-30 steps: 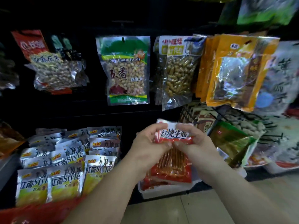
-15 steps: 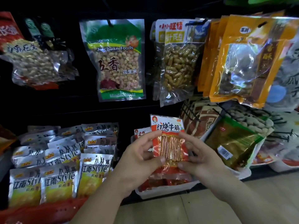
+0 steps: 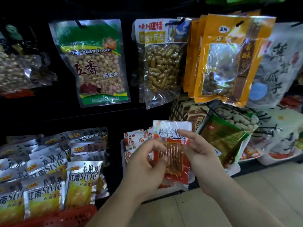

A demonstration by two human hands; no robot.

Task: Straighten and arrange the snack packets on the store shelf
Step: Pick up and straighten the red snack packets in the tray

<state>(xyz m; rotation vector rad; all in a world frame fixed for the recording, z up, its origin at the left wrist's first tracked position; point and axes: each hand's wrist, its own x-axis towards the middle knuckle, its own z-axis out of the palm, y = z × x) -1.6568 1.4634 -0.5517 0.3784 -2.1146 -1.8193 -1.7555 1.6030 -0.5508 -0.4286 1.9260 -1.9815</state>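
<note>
Fingers of my left hand (image 3: 144, 167) curl loosely against the left edge of a red snack packet (image 3: 174, 153) of orange strips, while my right hand (image 3: 201, 154) pinches its right side near the white header, keeping it upright above the white tray (image 3: 167, 193) of matching packets. Left of that, silver-and-yellow packets (image 3: 78, 182) fill a red basket (image 3: 68, 217). Behind, a green peanut bag (image 3: 93, 63), shelled-peanut bags (image 3: 161, 63) and orange bags (image 3: 229, 59) hang on pegs.

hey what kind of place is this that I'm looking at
Most likely a small grocery or snack shop. Bags of peanuts hang in a row from hooks, silver and yellow packets stand stacked in rows lower down, and both hands, left and right, hold a red snack packet over a white tray of the same.
</note>
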